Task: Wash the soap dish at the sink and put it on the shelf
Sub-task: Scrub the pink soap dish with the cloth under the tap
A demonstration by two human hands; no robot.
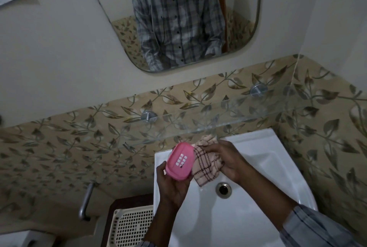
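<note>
The pink soap dish (180, 162) is held above the left rim of the white sink (268, 159), tilted so that its slotted floor faces the camera. It is gripped from beneath by the left hand (172, 185), whose fingers are curled round its lower edge, with the thumb laid along its left side. A checked cloth (206, 164) is bunched in the right hand (228, 162), the fingers closed round it, and is pressed against the dish's right edge. The dish is judged to be light, stiff plastic, unlikely to break. Whether it is wet cannot be told, but a washed surface is likely to be slippery. A hold across the two long rims, thumb on one and fingers on the other, is therefore advised rather than a pinch on a smooth rounded corner. The glass shelf (218, 119) runs just above and behind the sink; being hard and smooth, it calls for the dish to be set down flat and gently, back from the front edge.
</note>
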